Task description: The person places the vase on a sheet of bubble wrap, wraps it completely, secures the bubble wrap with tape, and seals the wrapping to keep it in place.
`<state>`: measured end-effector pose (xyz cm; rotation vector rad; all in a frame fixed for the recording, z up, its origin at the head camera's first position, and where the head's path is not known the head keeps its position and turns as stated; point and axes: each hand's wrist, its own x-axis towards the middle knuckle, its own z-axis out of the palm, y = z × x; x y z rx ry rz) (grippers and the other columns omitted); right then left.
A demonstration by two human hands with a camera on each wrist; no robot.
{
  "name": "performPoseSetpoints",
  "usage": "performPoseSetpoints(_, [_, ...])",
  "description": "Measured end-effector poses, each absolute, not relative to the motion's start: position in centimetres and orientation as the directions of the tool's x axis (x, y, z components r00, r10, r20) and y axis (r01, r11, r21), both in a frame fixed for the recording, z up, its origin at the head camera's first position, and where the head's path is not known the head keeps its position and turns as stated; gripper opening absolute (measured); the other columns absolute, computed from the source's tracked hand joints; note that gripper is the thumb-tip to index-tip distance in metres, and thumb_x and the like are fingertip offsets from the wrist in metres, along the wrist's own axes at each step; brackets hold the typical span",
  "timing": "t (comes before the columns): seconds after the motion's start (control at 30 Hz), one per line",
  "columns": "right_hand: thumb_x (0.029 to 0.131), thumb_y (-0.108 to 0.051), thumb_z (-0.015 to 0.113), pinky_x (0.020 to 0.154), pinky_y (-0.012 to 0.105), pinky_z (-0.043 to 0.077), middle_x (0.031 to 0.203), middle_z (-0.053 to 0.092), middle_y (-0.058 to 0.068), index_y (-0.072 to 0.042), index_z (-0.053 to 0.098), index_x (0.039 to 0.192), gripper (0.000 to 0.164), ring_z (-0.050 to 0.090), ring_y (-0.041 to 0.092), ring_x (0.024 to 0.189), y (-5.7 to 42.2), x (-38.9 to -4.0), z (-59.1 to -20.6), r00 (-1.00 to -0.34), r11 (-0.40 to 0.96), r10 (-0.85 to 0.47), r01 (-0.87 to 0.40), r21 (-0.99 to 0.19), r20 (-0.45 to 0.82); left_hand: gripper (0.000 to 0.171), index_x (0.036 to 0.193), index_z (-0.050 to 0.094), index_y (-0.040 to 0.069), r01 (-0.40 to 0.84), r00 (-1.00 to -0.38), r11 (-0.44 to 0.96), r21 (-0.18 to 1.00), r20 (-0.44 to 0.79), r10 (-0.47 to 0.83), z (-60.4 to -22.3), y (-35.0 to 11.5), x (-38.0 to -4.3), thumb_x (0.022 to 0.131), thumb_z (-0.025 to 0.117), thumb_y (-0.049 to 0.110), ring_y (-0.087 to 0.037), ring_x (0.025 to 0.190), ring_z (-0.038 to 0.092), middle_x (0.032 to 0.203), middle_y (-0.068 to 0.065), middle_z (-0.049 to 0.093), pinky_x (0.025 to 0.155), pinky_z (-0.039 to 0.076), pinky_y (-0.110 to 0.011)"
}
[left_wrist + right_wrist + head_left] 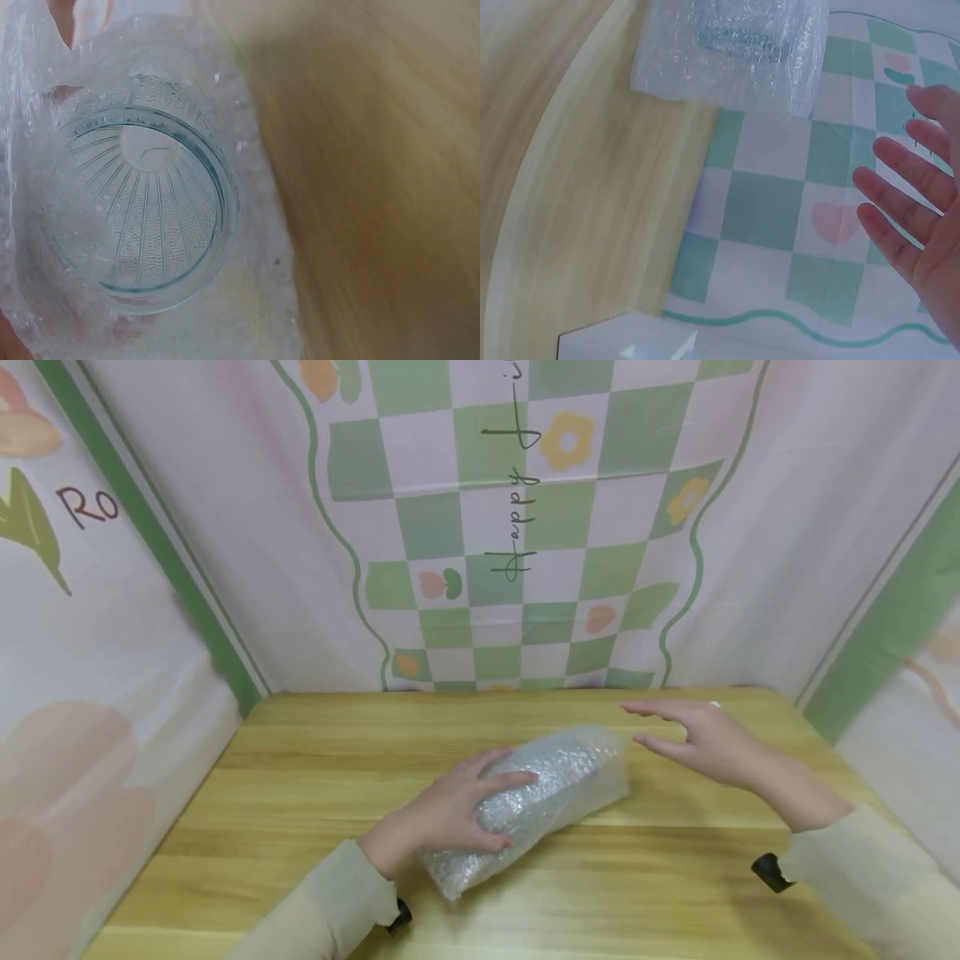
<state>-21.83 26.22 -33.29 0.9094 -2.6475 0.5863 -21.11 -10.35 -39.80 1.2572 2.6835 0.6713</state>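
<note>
A long bubble-wrap package (562, 777) lies slantwise over the wooden table. Through its end in the left wrist view shows a clear ribbed glass (161, 217), its round rim facing that camera. My left hand (461, 810) grips the package near its left end, fingers spread across the top and thumb on the near side. Just past the package's right end, my right hand (708, 739) is held above the table, its fingers extended and thumb apart, touching nothing. The right wrist view shows those same fingers (900, 202) spread, with the package's wrapped end above and to their left.
The wooden table (300, 777) runs back to a hanging cloth (495, 518) with green and white checks. More printed cloth (97, 652) hangs along the left side, and another piece (900, 635) along the right. Each wrist carries a dark band or device (771, 872).
</note>
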Motion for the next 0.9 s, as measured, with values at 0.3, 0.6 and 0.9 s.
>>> performPoseSetpoints(0.3, [0.094, -0.008, 0.073, 0.071, 0.032, 0.058, 0.107, 0.076, 0.007, -0.005, 0.072, 0.124, 0.031, 0.066, 0.009, 0.09, 30.0, -21.0, -33.5, -0.792, 0.801, -0.392, -0.544, -0.25, 0.468, 0.088, 0.158, 0.037, 0.04, 0.7, -0.661, 0.571, 0.43, 0.086, 0.745, -40.0, -10.5, -21.1, 0.083, 0.082, 0.041, -0.039, 0.149, 0.027, 0.17, -0.007, 0.016, 0.108, 0.038, -0.066])
performPoseSetpoints(0.6, [0.101, -0.015, 0.064, 0.056, 0.024, 0.051, 0.107, 0.072, 0.027, 0.002, 0.07, 0.122, 0.028, 0.068, 0.028, 0.074, 34.7, -20.8, -35.0, -0.893, 0.859, -0.22, -0.368, -0.356, 0.393, 0.088, 0.158, 0.038, 0.039, 0.704, -0.659, 0.564, 0.431, 0.102, 0.745, -39.9, -10.4, -21.0, 0.083, 0.083, 0.038, -0.037, 0.149, 0.028, 0.17, -0.002, 0.016, 0.108, 0.041, -0.063])
performPoseSetpoints(0.9, [0.104, -0.021, 0.059, 0.066, 0.059, 0.056, 0.111, 0.068, 0.033, 0.005, 0.064, 0.13, 0.037, 0.066, 0.049, 0.088, 37.2, -21.0, -36.2, -0.941, 0.877, -0.154, -0.27, -0.396, 0.301, 0.087, 0.158, 0.038, 0.04, 0.704, -0.657, 0.565, 0.43, 0.092, 0.748, -39.9, -10.3, -21.0, 0.083, 0.083, 0.039, -0.037, 0.149, 0.028, 0.17, -0.002, 0.015, 0.107, 0.041, -0.063])
